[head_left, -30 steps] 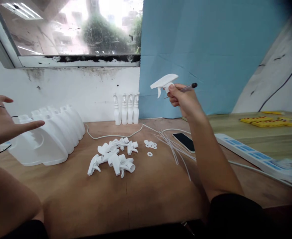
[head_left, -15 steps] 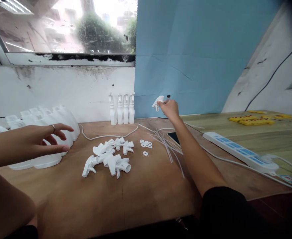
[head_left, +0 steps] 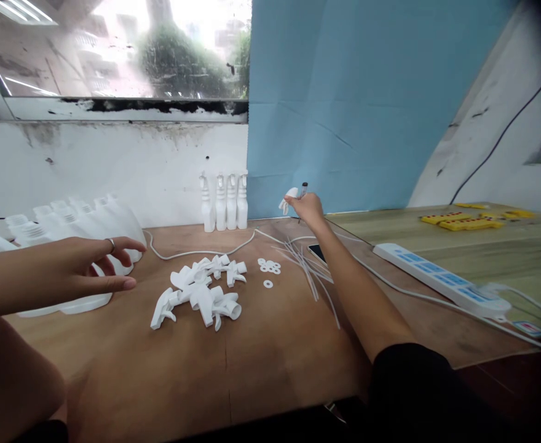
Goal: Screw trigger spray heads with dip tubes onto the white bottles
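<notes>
In the head view my right hand (head_left: pixel 311 211), its arm stretched out over the back of the table, grips a white trigger spray head (head_left: pixel 288 200). A dark-capped pen (head_left: pixel 304 189) sticks up beside the fingers of that hand. With fingers apart and nothing in them, my left hand (head_left: pixel 98 264) hovers at the near side of a cluster of white bottles (head_left: pixel 132 227). Several loose spray heads (head_left: pixel 202 294) lie heaped between my hands. Right of the heap are small white washers (head_left: pixel 268 267) and a spread of thin clear tubes (head_left: pixel 311 277).
Several bottles with spray heads (head_left: pixel 219 206) stand against the back wall. A white cable (head_left: pixel 192 251) crosses the table. A phone (head_left: pixel 316 253) lies partly behind my right forearm. Further right are a power strip (head_left: pixel 436 278) and yellow pieces (head_left: pixel 466 221).
My right hand has moved slightly left and down with the spray head, which has tilted. My left hand has shifted a little to the right, still open.
</notes>
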A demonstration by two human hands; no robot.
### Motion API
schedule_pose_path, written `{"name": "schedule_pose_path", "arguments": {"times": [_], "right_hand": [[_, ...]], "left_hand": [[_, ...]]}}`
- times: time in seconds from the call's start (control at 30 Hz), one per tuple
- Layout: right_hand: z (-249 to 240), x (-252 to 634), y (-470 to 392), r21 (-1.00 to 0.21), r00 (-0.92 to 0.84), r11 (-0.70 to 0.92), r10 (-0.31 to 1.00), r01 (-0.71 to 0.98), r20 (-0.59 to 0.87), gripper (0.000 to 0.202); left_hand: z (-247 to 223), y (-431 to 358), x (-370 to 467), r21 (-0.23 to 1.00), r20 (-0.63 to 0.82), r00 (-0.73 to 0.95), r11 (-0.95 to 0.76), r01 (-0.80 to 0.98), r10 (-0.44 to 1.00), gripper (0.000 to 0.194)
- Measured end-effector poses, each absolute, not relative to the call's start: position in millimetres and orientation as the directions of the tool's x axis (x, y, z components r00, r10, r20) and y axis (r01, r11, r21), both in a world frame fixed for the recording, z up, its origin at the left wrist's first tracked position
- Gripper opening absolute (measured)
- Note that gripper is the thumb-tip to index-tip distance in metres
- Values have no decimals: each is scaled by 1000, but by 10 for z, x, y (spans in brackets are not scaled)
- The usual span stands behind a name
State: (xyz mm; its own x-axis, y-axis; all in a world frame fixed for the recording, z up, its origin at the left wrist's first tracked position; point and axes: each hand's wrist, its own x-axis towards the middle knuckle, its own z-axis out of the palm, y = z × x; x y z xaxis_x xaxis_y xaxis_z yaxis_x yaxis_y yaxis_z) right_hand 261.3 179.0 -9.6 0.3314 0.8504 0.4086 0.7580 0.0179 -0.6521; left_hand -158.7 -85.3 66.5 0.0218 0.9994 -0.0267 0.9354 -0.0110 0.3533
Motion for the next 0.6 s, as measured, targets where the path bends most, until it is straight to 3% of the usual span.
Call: {"name": "schedule_pose_path", "arguments": {"times": [0.1,0.27,0.43,0.6], "right_hand": [[-129,2603,1822,-681,326,40,857,731,400,43],[-152,2590,1815,-765,346,74,861,640,372,38],[-169,2568,1802,-882,299,11,939,471,171,27],[-262,2593,1797,-920,245,-119,969,373,-26,26]], "left_hand": [[659,-840,-1574,289,-173,102,-48,956,980,79],[673,-843,-1472,289,-198,45,14,957,979,90],[665,-816,-1463,280,-209,96,-35,959,973,87],[609,-789,-1544,284,-204,157,-95,954,966,77]]}}
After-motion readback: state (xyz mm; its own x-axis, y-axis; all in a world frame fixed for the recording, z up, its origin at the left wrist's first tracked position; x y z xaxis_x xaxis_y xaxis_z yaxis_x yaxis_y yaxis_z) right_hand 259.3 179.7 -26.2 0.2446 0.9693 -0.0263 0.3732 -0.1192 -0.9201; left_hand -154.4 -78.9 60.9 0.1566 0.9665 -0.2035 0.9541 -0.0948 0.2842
